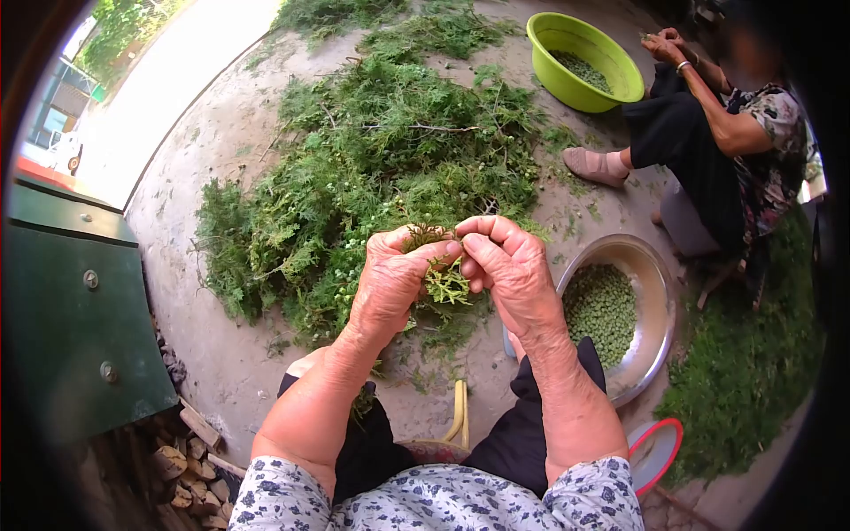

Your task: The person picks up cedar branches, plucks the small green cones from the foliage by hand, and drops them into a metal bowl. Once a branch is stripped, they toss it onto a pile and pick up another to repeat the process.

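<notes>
My left hand [398, 270] is closed around a small green conifer sprig [447, 285], whose leafy tips hang below the fingers. Thumb and forefinger of my right hand [509, 265] pinch together at the sprig's upper end, touching the left fingertips; what exactly sits between them is too small to make out. Beyond both hands spreads a large heap of cut conifer branches [381, 159] dotted with pale green cones. To the right of my right hand stands a metal basin [660, 327] partly filled with small green cones [600, 314].
A lime-green tub [542, 53] with green cones stands at the back right, beside a seated person [708, 150] working with both hands. More greenery [744, 380] lies at right, near a red-rimmed container [677, 434]. A dark green metal box [80, 310] and split firewood [181, 469] are at left.
</notes>
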